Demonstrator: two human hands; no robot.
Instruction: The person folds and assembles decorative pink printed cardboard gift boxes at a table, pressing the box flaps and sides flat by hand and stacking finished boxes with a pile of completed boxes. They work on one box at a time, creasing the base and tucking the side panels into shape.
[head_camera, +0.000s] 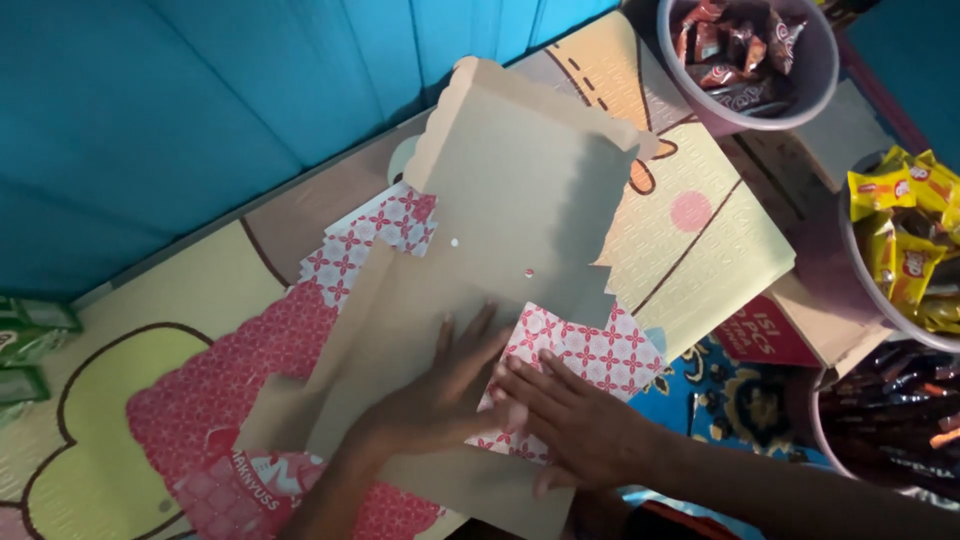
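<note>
Flat cardboard box blank, brown side up, lies across the cartoon-print floor mat, its scalloped edge toward the blue wall. A flap w/ red-and-white patterned print is folded over onto the brown face at lower right; another patterned bit shows at the left edge.

Left hand lies flat on the brown cardboard, fingers spread, palm down, gripping nothing. Right hand rests open on the patterned flap, fingers straight, pressing it down; the two hands touch or nearly so, hard to tell from this angle.

Under the blank, lower left, more red patterned cardboard. Top right: a bowl of brown-wrapped snacks. Right edge: a bowl of yellow packets, and below it a bowl of dark wrappers. Btw those and the mat sits a brown carton w/ a red side. Green packs at far left.
</note>
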